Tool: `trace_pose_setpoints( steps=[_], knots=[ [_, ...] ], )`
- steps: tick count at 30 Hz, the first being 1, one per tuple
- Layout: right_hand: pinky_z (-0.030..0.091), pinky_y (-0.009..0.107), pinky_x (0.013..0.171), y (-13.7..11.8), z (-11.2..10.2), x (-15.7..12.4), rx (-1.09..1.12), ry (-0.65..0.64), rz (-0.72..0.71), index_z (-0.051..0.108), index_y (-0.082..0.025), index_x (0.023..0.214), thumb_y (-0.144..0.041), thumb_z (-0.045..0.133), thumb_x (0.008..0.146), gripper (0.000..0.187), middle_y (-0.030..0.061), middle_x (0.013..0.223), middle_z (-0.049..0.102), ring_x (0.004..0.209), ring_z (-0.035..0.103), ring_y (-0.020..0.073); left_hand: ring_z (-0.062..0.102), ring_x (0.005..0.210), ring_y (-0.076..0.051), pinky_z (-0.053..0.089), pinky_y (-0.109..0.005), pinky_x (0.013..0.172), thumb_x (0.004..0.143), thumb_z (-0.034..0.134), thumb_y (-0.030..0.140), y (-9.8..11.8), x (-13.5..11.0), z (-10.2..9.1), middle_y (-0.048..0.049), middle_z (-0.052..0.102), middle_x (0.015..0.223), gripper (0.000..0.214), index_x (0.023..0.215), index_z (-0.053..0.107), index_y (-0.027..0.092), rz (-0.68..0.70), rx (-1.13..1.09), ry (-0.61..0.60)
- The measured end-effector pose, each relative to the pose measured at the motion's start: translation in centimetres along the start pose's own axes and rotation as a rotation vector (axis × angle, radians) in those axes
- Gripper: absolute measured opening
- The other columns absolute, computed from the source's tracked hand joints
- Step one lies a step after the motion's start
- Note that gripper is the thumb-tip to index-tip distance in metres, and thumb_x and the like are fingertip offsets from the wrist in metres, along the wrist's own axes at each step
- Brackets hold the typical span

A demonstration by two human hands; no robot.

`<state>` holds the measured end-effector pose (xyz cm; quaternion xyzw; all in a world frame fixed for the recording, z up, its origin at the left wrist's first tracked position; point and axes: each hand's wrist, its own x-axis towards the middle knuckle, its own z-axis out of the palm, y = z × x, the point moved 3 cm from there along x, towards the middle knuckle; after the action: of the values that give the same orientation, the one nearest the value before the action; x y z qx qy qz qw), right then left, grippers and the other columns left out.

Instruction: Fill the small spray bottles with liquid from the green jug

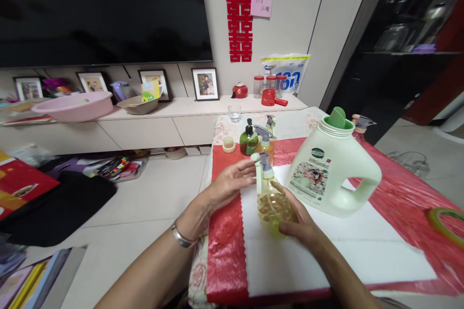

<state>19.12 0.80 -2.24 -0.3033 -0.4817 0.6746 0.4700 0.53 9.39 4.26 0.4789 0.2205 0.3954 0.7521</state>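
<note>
A clear spray bottle (275, 205) with a grey and white trigger head stands upright over the white sheet, some yellowish liquid low inside it. Wrapped around its right side and base is my right hand (299, 217). My left hand (234, 181), a metal bracelet on its wrist, is beside the trigger with fingers stretched out; whether its fingertips touch the head I cannot tell. To the right stands a large pale green jug (333, 174) with a green piece in its open mouth. Behind the bottle are a dark green pump bottle (249, 140) and an amber spray bottle (266, 147).
A pale cap (228, 144) and a clear glass (234, 114) sit farther back on the table. Another spray bottle (360, 128) is behind the jug. A tape roll (447, 224) lies at the right on the red plastic covering (226, 256). A low cabinet (145, 130) runs behind.
</note>
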Motion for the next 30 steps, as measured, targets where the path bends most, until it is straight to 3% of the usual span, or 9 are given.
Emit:
trace_pose_setpoints(
  steps=[3,6,10,15,18,22,27,30],
  knots=[
    [0.041,0.044,0.109,-0.2,0.5,0.1,-0.017,-0.099,0.022,0.034,-0.026,0.155,-0.042,0.086,0.069,0.101,0.0131,0.146,0.045,0.129,0.050,0.0299,0.069,0.108,-0.026,0.048,-0.034,0.095,0.067,0.090,0.030,-1.0,-0.1,1.2,-0.0143,0.075,0.116,0.054,0.117,0.072,0.019,-0.019,0.019,-0.063],
    [0.042,0.043,0.108,-0.3,0.5,0.2,-0.032,-0.124,0.041,0.034,-0.025,0.155,-0.043,0.086,0.070,0.101,0.0125,0.146,0.047,0.128,0.051,0.0298,0.072,0.095,-0.024,0.050,-0.033,0.089,0.067,0.091,0.034,-1.4,0.0,1.6,-0.0138,0.077,0.107,0.054,0.114,0.073,0.017,-0.030,-0.015,-0.016],
    [0.035,0.044,0.117,-0.1,0.1,0.1,-0.096,-0.063,0.003,0.031,-0.025,0.156,-0.043,0.084,0.073,0.099,0.0113,0.153,0.039,0.139,0.042,0.0294,0.071,0.091,-0.021,0.050,-0.031,0.089,0.058,0.095,0.030,-1.5,0.3,1.9,-0.0102,0.077,0.097,0.051,0.102,0.074,0.015,0.011,-0.089,0.104],
    [0.025,0.046,0.123,0.8,-0.8,0.0,-0.381,0.050,-0.052,0.030,-0.028,0.157,-0.045,0.082,0.077,0.097,0.0085,0.160,0.028,0.148,0.027,0.0294,0.071,0.084,-0.015,0.051,-0.030,0.096,0.051,0.097,0.020,-0.8,0.8,2.0,-0.0015,0.074,0.089,0.054,0.097,0.070,0.016,0.109,-0.222,0.261],
    [0.023,0.047,0.124,1.2,-1.2,0.0,-0.440,0.058,-0.046,0.029,-0.031,0.157,-0.047,0.081,0.077,0.097,0.0068,0.160,0.027,0.148,0.028,0.0294,0.070,0.075,-0.013,0.054,-0.030,0.092,0.060,0.092,0.013,0.0,1.2,1.1,0.0014,0.071,0.078,0.037,0.087,0.067,0.015,0.160,-0.299,0.390],
    [0.022,0.049,0.124,1.0,-1.5,-0.1,-0.514,0.037,-0.016,0.028,-0.033,0.157,-0.048,0.080,0.078,0.097,0.0071,0.160,0.026,0.147,0.029,0.0303,0.071,0.075,-0.013,0.058,-0.030,0.087,0.083,0.073,0.006,1.3,1.3,-0.7,-0.0028,0.073,0.079,0.010,0.080,0.066,0.012,0.239,-0.439,0.552],
    [0.019,0.050,0.124,0.0,-2.2,-0.6,-0.558,0.037,0.010,0.028,-0.034,0.157,-0.050,0.079,0.078,0.096,0.0057,0.161,0.026,0.147,0.027,0.0309,0.069,0.067,-0.010,0.058,-0.023,0.068,0.094,0.063,0.014,2.4,1.5,-3.3,-0.0031,0.074,0.080,0.010,0.085,0.067,0.013,0.250,-0.540,0.655],
    [0.018,0.050,0.124,-1.1,-2.9,-1.3,-0.531,0.023,0.032,0.030,-0.032,0.157,-0.047,0.080,0.077,0.096,0.0069,0.161,0.026,0.148,0.025,0.0316,0.064,0.059,-0.007,0.057,-0.019,0.065,0.095,0.063,0.017,2.6,1.6,-5.3,-0.0013,0.073,0.075,0.013,0.083,0.065,0.013,0.279,-0.548,0.749]
  ],
)
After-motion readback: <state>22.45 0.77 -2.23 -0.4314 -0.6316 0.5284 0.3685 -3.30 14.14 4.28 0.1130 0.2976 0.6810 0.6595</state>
